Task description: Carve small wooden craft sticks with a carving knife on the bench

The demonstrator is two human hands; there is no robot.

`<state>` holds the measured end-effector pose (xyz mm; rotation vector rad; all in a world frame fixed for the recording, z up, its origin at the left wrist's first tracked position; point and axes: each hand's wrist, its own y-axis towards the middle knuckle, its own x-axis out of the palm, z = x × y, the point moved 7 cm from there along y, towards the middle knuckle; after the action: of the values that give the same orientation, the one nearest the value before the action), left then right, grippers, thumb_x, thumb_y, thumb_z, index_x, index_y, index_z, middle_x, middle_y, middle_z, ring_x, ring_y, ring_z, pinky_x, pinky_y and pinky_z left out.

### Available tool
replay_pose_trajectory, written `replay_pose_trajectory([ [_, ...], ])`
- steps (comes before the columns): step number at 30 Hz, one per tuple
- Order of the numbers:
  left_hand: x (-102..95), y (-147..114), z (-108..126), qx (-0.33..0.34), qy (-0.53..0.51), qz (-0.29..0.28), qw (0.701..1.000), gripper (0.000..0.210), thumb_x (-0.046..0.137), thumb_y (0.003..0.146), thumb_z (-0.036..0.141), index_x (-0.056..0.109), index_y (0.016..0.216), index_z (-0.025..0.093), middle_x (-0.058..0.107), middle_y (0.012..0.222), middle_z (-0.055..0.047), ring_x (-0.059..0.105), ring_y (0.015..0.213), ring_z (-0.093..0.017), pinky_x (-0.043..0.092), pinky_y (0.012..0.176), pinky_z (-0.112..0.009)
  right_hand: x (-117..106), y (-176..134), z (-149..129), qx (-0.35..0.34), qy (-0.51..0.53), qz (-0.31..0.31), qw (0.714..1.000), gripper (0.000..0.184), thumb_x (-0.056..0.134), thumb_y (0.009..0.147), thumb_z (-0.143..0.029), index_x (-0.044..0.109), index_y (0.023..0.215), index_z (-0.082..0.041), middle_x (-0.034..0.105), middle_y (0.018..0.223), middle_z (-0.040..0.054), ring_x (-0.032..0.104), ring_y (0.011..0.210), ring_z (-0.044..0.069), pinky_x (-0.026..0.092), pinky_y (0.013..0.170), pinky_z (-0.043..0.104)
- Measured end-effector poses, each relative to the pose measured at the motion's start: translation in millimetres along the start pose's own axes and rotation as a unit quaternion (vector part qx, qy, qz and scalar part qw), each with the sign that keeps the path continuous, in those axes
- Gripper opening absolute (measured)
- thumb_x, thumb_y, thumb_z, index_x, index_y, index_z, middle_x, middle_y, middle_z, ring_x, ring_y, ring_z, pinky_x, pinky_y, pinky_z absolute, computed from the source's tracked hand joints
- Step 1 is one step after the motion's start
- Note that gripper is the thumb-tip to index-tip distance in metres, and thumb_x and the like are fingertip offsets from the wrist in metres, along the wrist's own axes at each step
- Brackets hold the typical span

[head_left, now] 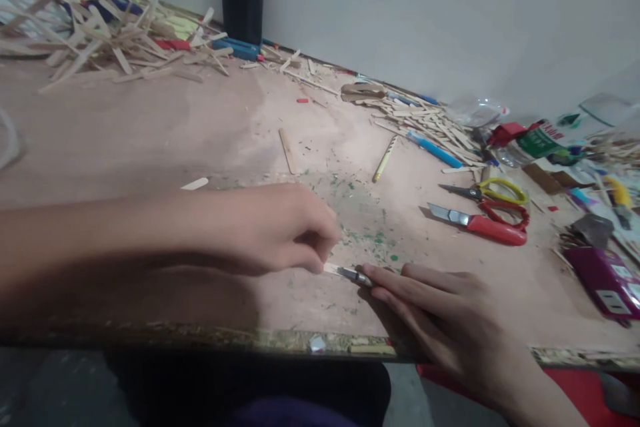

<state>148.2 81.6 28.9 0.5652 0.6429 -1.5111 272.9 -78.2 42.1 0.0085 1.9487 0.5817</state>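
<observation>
My left hand [293, 230] is closed, its thumb and fingertips pinching a short pale wooden stick [331, 268] against the table. Most of that stick is hidden under the fingers. From the right, my right hand [445, 310] grips a craft knife [357, 276], forefinger stretched along its metal collar. The blade points left and lies on or just over the stick; contact is hard to judge. Green specks and shavings are scattered beyond both hands. A loose craft stick [287, 151] and a patterned yellow stick [385, 159] lie farther back.
At right lie a red utility knife [497, 230], yellow-and-red scissors [483, 192], a blue pen [434, 149] and a purple box [603, 280]. Piles of craft sticks [107, 40] stand at back left and along the wall. The table's rough front edge [200, 335] runs close below my hands.
</observation>
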Motion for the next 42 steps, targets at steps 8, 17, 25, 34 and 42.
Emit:
replay_pose_trajectory([
  [8,-3.0,-0.4,1.0,0.018,0.017,0.009,1.000,0.025,0.078,0.105,0.010,0.077,0.082,0.021,0.075,0.083,0.002,0.071,0.085,-0.017,0.050,0.082,-0.031,5.8,-5.6,2.4,0.004,0.004,-0.024,1.000,0.042,0.050,0.133,-0.027,0.087,0.137,-0.006,0.077,0.076,0.0017,0.068,0.055,0.011,0.046,0.052,0.026],
  [17,-3.2,-5.2,6.4,0.064,-0.004,0.013,0.998,0.027,0.083,0.100,0.008,0.074,0.079,0.022,0.077,0.080,0.003,0.071,0.083,-0.016,0.052,0.082,-0.030,-0.9,10.6,4.8,0.044,0.026,-0.054,0.997,0.049,0.049,0.133,-0.032,0.093,0.121,-0.013,0.080,0.076,0.0031,0.073,0.055,0.013,0.049,0.052,0.024],
  [25,-17.4,-8.6,5.5,0.080,0.062,0.066,0.993,0.016,0.103,0.097,0.035,0.092,0.103,0.025,0.085,0.118,-0.005,0.078,0.108,-0.024,0.059,0.101,-0.035,-6.3,17.2,15.4,0.057,0.061,-0.044,0.996,0.038,0.058,0.130,-0.032,0.092,0.119,-0.020,0.094,0.093,0.0025,0.087,0.071,0.014,0.062,0.065,0.020],
  [34,7.8,-6.2,11.4,0.105,0.186,-0.034,0.976,0.053,0.074,0.119,0.036,0.073,0.172,0.034,0.051,0.192,-0.019,0.046,0.182,-0.044,0.015,0.152,-0.081,-6.4,7.3,18.4,0.079,0.080,-0.038,0.993,0.027,0.064,0.127,-0.034,0.085,0.114,-0.025,0.094,0.092,-0.0011,0.088,0.069,0.014,0.065,0.062,0.021],
  [42,8.9,-4.7,17.8,0.123,0.189,-0.008,0.974,0.056,0.084,0.110,0.033,0.078,0.165,0.032,0.057,0.188,-0.017,0.054,0.177,-0.044,0.018,0.154,-0.077,-0.9,2.6,16.7,0.070,0.064,-0.042,0.995,0.026,0.062,0.129,-0.036,0.081,0.113,-0.026,0.092,0.088,-0.0008,0.085,0.064,0.015,0.060,0.056,0.025],
])
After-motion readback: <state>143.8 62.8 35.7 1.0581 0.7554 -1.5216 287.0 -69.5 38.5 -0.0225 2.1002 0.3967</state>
